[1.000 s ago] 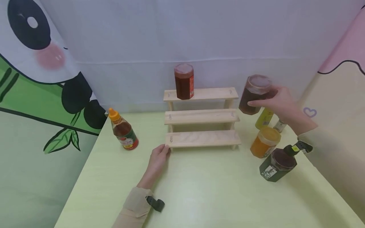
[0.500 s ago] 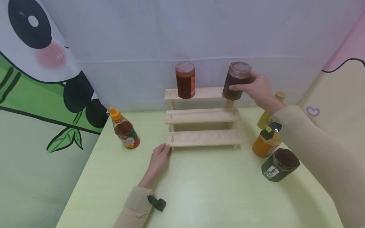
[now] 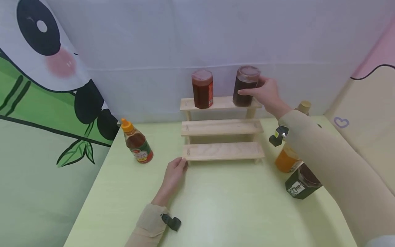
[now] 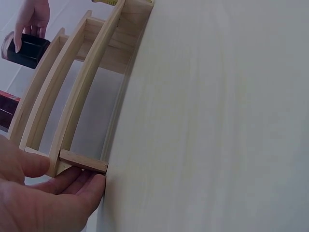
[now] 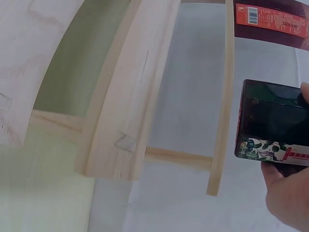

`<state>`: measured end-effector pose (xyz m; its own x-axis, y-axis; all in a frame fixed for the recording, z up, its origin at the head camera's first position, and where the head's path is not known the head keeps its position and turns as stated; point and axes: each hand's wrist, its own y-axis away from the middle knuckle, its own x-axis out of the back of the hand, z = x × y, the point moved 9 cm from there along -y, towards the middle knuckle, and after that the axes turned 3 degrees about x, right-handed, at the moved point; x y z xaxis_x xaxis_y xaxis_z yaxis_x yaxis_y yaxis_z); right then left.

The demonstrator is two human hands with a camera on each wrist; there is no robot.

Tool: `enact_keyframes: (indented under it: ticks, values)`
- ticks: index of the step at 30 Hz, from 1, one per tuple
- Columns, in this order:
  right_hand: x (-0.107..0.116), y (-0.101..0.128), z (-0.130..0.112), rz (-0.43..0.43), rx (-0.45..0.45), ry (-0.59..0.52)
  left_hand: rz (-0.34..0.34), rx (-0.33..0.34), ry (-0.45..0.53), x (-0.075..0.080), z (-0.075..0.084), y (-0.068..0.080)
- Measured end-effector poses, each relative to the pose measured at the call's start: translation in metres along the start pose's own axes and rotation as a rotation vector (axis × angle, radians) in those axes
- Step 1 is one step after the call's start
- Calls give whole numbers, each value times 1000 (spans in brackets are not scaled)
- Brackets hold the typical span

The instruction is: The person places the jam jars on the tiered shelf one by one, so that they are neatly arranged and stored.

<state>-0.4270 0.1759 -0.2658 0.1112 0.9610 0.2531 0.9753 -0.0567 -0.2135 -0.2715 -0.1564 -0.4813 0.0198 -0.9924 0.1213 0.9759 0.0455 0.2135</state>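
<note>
My right hand (image 3: pixel 270 96) grips a dark lidded jar (image 3: pixel 242 98) from the right, thumb across its front. The jar stands upright at the right part of the top tier of a three-tier wooden rack (image 3: pixel 222 127). In the right wrist view a narrow gap shows between the jar's base (image 5: pixel 241 118) and the top board (image 5: pixel 222 111). A reddish-brown jar (image 3: pixel 202 94) stands on the same tier, to the left. My left hand (image 3: pixel 173 175) pinches the rack's front left corner, thumb (image 4: pixel 36 164) on the bottom board and fingers under it.
A sauce bottle with an orange cap (image 3: pixel 139 145) stands left of the rack. On the right are an orange jar (image 3: pixel 285 159), a dark green-labelled jar (image 3: pixel 300 183) and a yellow-capped bottle (image 3: pixel 303 107), partly hidden by my right arm. A cloth wall rises behind the rack.
My right hand has carried the dark jar leftward, from beside the rack to over the right part of its top tier. My left hand has kept its hold on the rack's corner.
</note>
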Motion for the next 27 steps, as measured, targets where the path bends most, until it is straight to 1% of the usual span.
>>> enact_keyframes:
  ticks: [5, 9, 16, 23, 27]
  values:
    - [-7, -4, 1, 8, -38, 12, 17, 7, -7, 3, -2, -1]
    - [-6, -6, 3, 19, -63, 43, 2, -3, -7, 0, 2, -1]
    - [-3, -4, 3, 21, -56, 62, -6, -5, -9, -6, 8, 2]
    - [1, 0, 4, -28, -17, 107, -6, 2, -32, -8, 8, 2]
    - [7, 6, 0, -77, -12, 79, 4, 9, -54, -7, 8, 2]
